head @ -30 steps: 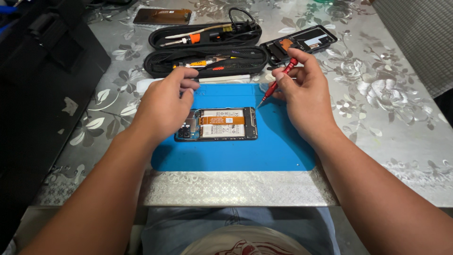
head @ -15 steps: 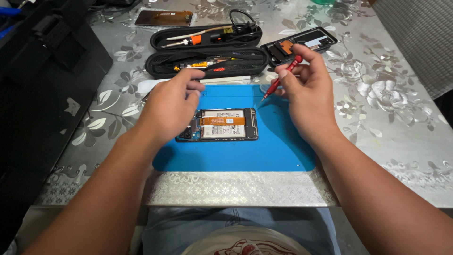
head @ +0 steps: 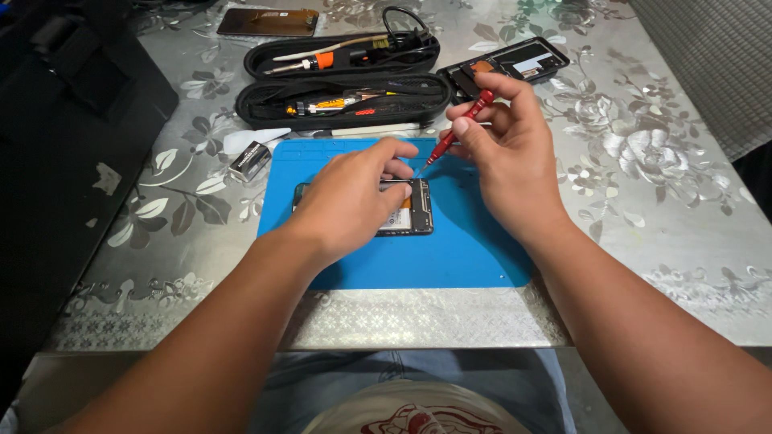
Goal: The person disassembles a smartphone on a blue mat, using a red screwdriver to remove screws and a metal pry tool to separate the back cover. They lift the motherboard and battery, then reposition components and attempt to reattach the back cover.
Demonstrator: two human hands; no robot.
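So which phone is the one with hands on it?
The opened phone on the blue mat: the left hand covers it. Another phone and an opened one lie untouched farther back.

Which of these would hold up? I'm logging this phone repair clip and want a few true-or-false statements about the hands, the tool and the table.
1. The right hand holds a red screwdriver. True.
2. The opened phone lies on a green mat. False: it lies on a blue mat.
3. The left hand rests over the opened phone. True.
4. The long black tool case behind the mat is zipped closed. False: it lies open, with tools showing inside.
5. The screwdriver's tip points down towards the phone's right end. True.
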